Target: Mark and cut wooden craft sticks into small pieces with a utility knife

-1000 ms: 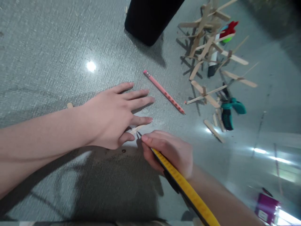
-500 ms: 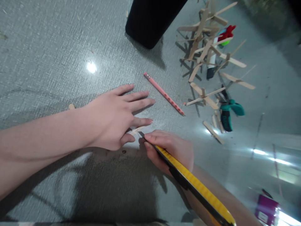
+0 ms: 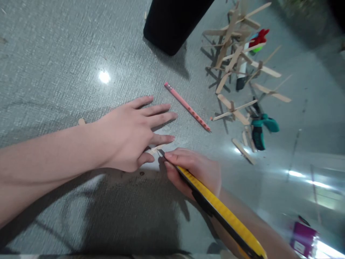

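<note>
My left hand (image 3: 134,133) lies flat on the grey table with its fingers spread. Between its thumb and index finger a small pale wooden stick (image 3: 154,149) shows; the rest of the stick is hidden under the hand. My right hand (image 3: 195,169) grips a yellow and black utility knife (image 3: 223,208). The knife's blade tip rests on or just at the stick; whether it cuts in I cannot tell. A pink pencil (image 3: 188,107) with darker spots lies beyond my left fingertips.
At the upper right stand several joined craft-stick pieces (image 3: 233,64). Near them lie green-handled pliers (image 3: 258,133) and a loose craft stick (image 3: 243,151). A black object (image 3: 175,25) is at the top, a purple box (image 3: 303,239) at the lower right.
Almost nothing differs. The knife and my right hand have shifted very slightly, with the blade still at the stick; my left hand has stayed in place.
</note>
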